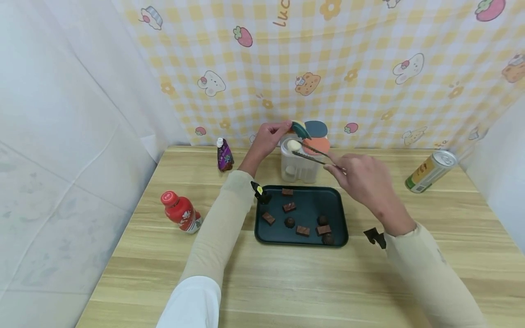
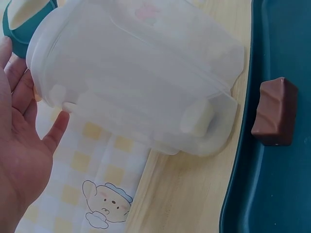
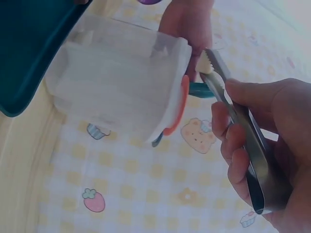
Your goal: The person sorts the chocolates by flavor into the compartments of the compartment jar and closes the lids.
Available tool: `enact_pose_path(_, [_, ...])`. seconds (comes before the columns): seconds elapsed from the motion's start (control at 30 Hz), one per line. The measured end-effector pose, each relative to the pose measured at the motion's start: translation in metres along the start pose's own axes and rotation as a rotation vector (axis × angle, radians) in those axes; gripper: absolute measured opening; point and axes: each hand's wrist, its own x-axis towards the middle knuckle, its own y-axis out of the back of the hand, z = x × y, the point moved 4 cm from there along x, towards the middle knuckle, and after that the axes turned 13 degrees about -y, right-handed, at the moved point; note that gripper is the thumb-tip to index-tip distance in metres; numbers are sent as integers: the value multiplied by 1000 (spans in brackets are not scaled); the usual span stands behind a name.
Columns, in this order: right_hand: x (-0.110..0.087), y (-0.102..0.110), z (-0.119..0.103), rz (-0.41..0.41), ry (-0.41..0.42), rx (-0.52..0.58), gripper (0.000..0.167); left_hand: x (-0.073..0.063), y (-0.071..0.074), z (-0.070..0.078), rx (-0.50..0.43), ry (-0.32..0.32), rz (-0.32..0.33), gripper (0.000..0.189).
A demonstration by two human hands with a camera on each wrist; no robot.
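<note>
My left hand (image 1: 268,136) holds up a dark green flip lid (image 1: 301,130) on a clear plastic storage box (image 1: 301,169), its fingers at the lid's edge. My right hand (image 1: 362,177) grips metal tongs (image 3: 252,145). Between the tong tips is a small white piece (image 1: 294,145), right over the box's uncovered opening. Another white piece (image 2: 198,118) lies low inside the box, seen through its cloudy wall. The box's orange lid (image 1: 316,146) and blue lid (image 1: 316,129) are down.
In front of the box lies a dark tray (image 1: 305,205) with several brown chocolates. A purple pouch (image 1: 224,156) and a red bottle (image 1: 182,212) stand at the left. A can (image 1: 430,171) stands at the far right. A checked cloth (image 1: 262,82) hangs behind the table.
</note>
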Motion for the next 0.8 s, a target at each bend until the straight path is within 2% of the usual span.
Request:
enact_pose_path(0.13, [6, -5, 2, -6, -36, -18, 19, -1, 0, 0, 6, 1, 0, 31])
enact_pose_path(0.33, [10, -11, 3, -38, -45, -48, 26, -2, 1, 1, 37, -4, 2, 32])
enact_pose_path(0.8, [12, -16, 3, -149, -103, -41, 39, -1, 0, -2, 29, -9, 6, 32])
